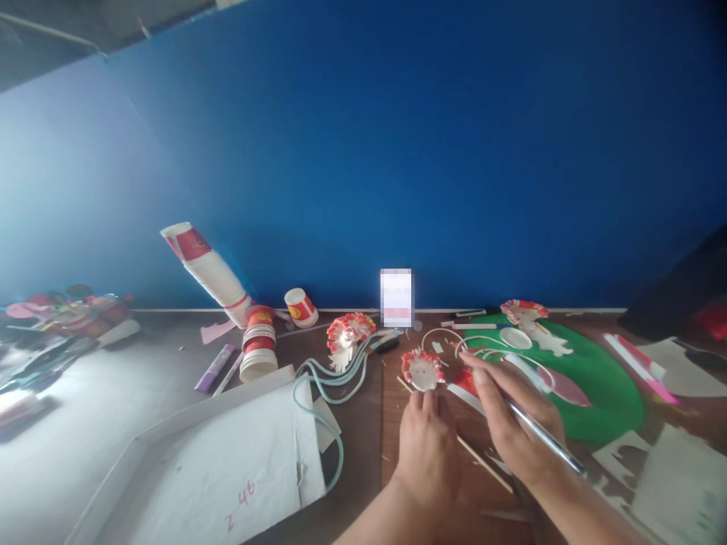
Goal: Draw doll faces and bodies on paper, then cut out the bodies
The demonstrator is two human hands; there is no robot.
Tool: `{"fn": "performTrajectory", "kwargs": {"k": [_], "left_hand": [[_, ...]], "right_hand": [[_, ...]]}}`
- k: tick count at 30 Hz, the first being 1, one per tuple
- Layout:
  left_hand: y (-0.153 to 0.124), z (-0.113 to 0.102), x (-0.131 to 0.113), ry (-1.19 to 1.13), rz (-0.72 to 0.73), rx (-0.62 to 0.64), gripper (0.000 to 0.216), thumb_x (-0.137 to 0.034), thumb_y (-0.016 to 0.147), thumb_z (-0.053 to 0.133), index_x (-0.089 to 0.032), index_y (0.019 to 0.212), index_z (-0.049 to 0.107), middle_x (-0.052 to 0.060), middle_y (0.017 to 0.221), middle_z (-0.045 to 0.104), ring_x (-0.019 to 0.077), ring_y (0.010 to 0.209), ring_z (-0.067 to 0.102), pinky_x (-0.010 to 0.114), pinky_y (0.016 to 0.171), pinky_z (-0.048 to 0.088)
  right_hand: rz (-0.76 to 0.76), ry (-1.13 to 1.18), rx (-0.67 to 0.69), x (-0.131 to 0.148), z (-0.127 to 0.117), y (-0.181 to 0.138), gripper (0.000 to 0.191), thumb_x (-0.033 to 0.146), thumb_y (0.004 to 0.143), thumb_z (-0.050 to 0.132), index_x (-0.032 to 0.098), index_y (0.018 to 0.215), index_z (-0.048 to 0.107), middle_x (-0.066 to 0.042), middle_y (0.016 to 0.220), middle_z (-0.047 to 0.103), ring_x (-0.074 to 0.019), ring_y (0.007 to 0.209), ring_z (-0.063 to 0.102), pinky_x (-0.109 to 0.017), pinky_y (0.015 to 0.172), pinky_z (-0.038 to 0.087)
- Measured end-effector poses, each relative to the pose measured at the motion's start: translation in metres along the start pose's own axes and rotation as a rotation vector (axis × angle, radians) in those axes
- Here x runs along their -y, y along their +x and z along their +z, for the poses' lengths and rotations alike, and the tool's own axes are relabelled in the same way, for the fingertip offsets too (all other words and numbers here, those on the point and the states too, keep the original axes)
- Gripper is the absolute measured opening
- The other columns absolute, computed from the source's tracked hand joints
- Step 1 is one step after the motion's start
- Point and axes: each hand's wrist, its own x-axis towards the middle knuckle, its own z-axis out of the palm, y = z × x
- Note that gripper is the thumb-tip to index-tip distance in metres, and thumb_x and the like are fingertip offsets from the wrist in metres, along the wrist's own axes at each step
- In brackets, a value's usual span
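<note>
My left hand (427, 443) rests on the brown table with its fingers together, their tips touching a small white paper-cup piece with a red fringed rim (422, 369). Just to the right, my right hand (514, 424) is closed around a silver pen-like tool (539, 435), whose tip points toward the red and white cup scraps (464, 382). A thin wooden stick (482, 462) lies on the table between my two hands.
A green sheet (607, 386) with cut cup figures (525, 314) lies at right. Stacked paper cups (258, 341), a leaning cup sleeve (207, 269), another fringed cup piece (347, 333), a white box (227, 454), pale tubing (329, 378) and markers (214, 369) sit at left. A blue wall (397, 151) backs the table.
</note>
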Motion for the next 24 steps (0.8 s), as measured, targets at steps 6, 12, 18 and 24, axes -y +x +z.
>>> {"fn": "performTrajectory", "kwargs": {"k": [6, 12, 18, 24], "left_hand": [[0.009, 0.013, 0.013, 0.049, 0.032, 0.023, 0.038, -0.017, 0.095, 0.044, -0.011, 0.129, 0.060, 0.014, 0.113, 0.063, 0.0284, 0.101, 0.055, 0.044, 0.092, 0.048], [0.008, 0.015, 0.022, 0.079, 0.029, 0.078, 0.030, -0.024, 0.095, 0.048, -0.016, 0.118, 0.065, 0.014, 0.117, 0.061, 0.0292, 0.103, 0.054, 0.044, 0.089, 0.046], [0.008, 0.009, 0.019, 0.058, 0.003, 0.152, 0.031, -0.021, 0.092, 0.050, -0.016, 0.120, 0.065, 0.012, 0.110, 0.063, 0.0286, 0.097, 0.052, 0.045, 0.085, 0.046], [0.008, 0.004, 0.015, 0.044, -0.028, 0.158, 0.034, -0.021, 0.093, 0.050, -0.015, 0.124, 0.063, 0.012, 0.116, 0.063, 0.0292, 0.097, 0.051, 0.044, 0.082, 0.046]], "right_hand": [[0.055, -0.045, 0.010, -0.005, 0.024, -0.011, 0.020, 0.026, 0.096, 0.056, 0.024, 0.112, 0.069, -0.006, 0.104, 0.076, -0.0211, 0.093, 0.073, -0.034, 0.086, 0.058], [0.035, -0.093, 0.080, -0.030, 0.040, -0.036, 0.020, 0.031, 0.094, 0.059, 0.024, 0.110, 0.067, -0.006, 0.101, 0.078, -0.0216, 0.088, 0.076, -0.032, 0.079, 0.061], [0.115, -0.132, 0.079, -0.041, 0.047, -0.041, 0.018, 0.040, 0.091, 0.060, 0.024, 0.096, 0.064, -0.004, 0.082, 0.078, -0.0210, 0.066, 0.075, -0.030, 0.058, 0.059], [0.006, -0.205, 0.129, -0.051, 0.051, -0.044, 0.014, 0.035, 0.094, 0.059, 0.023, 0.099, 0.063, -0.004, 0.089, 0.078, -0.0191, 0.072, 0.076, -0.028, 0.063, 0.059]]}}
